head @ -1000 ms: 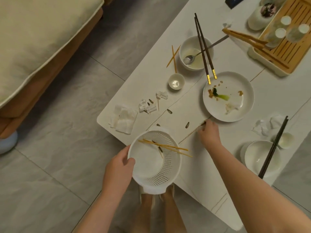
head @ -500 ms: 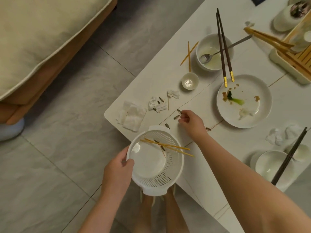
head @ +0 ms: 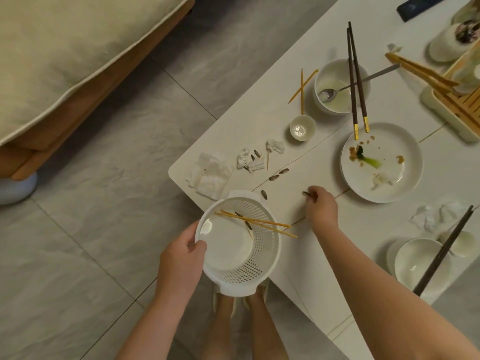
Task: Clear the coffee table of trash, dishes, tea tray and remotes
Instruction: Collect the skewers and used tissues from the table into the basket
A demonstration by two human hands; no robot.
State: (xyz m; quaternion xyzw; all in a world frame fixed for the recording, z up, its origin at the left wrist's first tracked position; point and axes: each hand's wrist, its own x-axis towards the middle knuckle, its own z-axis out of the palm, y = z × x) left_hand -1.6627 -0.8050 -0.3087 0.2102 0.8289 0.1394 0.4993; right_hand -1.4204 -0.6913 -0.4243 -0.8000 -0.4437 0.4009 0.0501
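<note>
My left hand grips the rim of a white perforated basket, held just off the near corner of the white coffee table. Two bamboo skewers and a few seed shells lie in the basket. My right hand rests on the table beside the basket and pinches a dark seed shell at its fingertips. More seed shells lie loose left of that hand. Crumpled tissues sit at the table corner. A dirty plate with food scraps lies right of my hand.
Farther back stand a bowl with spoon and dark chopsticks, a small cup, two more skewers and a bamboo tea tray. A bowl with chopsticks and tissues sit right. A sofa stands left; a remote lies at the top.
My right hand moved from the seed shells near the tissues to the right and now pinches a shell nearer the plate. The basket stayed in my left hand.
</note>
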